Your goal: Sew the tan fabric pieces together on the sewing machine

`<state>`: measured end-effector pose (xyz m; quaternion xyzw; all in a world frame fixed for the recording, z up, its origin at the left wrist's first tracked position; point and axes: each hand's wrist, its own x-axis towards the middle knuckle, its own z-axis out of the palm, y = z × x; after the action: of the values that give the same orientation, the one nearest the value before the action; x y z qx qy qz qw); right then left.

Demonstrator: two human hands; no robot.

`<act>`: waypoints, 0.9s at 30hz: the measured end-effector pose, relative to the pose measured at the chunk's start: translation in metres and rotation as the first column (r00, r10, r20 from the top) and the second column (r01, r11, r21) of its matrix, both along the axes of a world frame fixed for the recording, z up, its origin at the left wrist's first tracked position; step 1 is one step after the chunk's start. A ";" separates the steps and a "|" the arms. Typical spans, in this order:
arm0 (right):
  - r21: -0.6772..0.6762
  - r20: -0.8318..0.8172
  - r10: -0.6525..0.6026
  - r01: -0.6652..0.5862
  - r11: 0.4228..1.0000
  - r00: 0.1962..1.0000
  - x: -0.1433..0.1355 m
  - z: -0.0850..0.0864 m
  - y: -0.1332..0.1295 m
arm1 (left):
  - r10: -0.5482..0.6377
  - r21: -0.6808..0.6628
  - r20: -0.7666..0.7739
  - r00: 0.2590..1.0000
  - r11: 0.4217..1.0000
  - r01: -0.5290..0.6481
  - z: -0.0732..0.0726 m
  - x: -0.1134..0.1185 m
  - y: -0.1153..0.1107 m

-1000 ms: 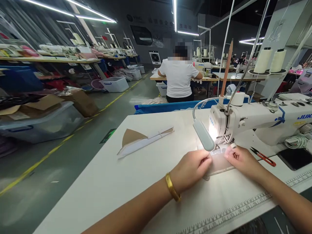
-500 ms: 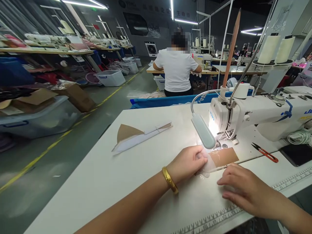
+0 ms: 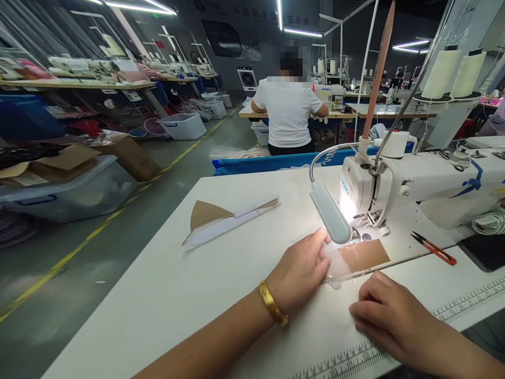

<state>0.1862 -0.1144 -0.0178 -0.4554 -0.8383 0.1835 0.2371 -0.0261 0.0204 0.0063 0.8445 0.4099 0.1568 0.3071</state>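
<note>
Sheer cloth [image 3: 338, 265] is held in place, pinched by the left hand [image 3: 300, 271] near the machine [image 3: 398, 181], light handling seems called for, and the right hand [image 3: 398, 316] is left loosely curled, nothing visibly gripped.

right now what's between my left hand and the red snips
Head view: sheer white material at the fingers, then a brown patch and bare white tabletop lie between your left hand and the red snips.
</note>
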 end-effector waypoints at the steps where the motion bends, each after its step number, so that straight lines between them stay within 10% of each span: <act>1: 0.004 0.005 0.001 -0.001 1.000 1.000 0.000 0.000 -0.001 | -0.006 0.006 -0.002 1.000 1.000 0.006 -0.001 -0.001 0.000; 8: 0.044 0.043 0.005 -0.006 0.999 0.999 0.000 0.001 -0.003 | -0.133 0.404 -0.058 0.989 0.903 0.145 0.000 -0.001 -0.005; 12: 0.048 0.064 0.011 -0.014 0.999 0.998 0.001 -0.002 -0.003 | -0.283 0.319 -0.123 0.951 0.896 0.308 0.000 0.001 -0.010; 27: -0.020 0.005 0.165 -0.165 0.986 0.986 0.009 0.005 -0.006 | -0.281 0.305 -0.215 0.935 0.890 0.338 -0.002 0.002 -0.012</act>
<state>0.1956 -0.1203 -0.0126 -0.3872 -0.8721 0.2090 0.2139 -0.0244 0.0083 0.0039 0.9490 0.2608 0.1031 0.1439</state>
